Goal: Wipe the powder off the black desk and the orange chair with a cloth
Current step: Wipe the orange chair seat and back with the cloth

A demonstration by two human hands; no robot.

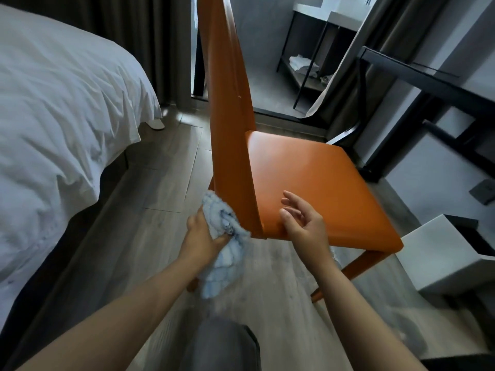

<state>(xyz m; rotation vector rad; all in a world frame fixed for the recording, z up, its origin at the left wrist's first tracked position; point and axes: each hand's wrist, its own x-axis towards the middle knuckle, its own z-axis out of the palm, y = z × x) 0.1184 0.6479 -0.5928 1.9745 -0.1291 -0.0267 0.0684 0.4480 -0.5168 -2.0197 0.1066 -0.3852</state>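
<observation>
The cloth (pixel 223 238), pale blue and bunched up, sits in my left grip (pixel 202 234). My fingers are curled round its middle. Its top wad pokes out toward 12 o'clock and a loose tail hangs down toward 6 o'clock. The wad is pressed against the rear face of the orange chair (pixel 316 178), low on the backrest, just where the back meets the seat's near corner.

I see the chair side-on. Its tall back runs up to 12 o'clock and its seat spreads out toward 3 and 4 o'clock. The cloth is on the 9 o'clock side of the backrest and the seat is on the other side.

My right grip (pixel 304 219) is at 3 o'clock from the cloth, with the backrest's lower edge between the two. It holds nothing. The fingers are loose and spread, pointing toward 11 o'clock over the seat's near corner. I cannot tell whether the palm touches the seat edge.

Two orange legs show under the seat at 5 o'clock, standing on the grey plank floor (pixel 166 167). My knee (pixel 222 346), in grey fabric, is at 6 o'clock.

The black counter (pixel 417 76) stands well apart from both grips at 2 o'clock, beyond the seat. A white box (pixel 439 253) with a dark opening sits on the floor at 4 o'clock, near the seat's front corner. The bed (pixel 59 108), with its rumpled white cover, fills 9 to 10 o'clock. A dark rack (pixel 297 49) holding folded white towels is at 1 o'clock.
</observation>
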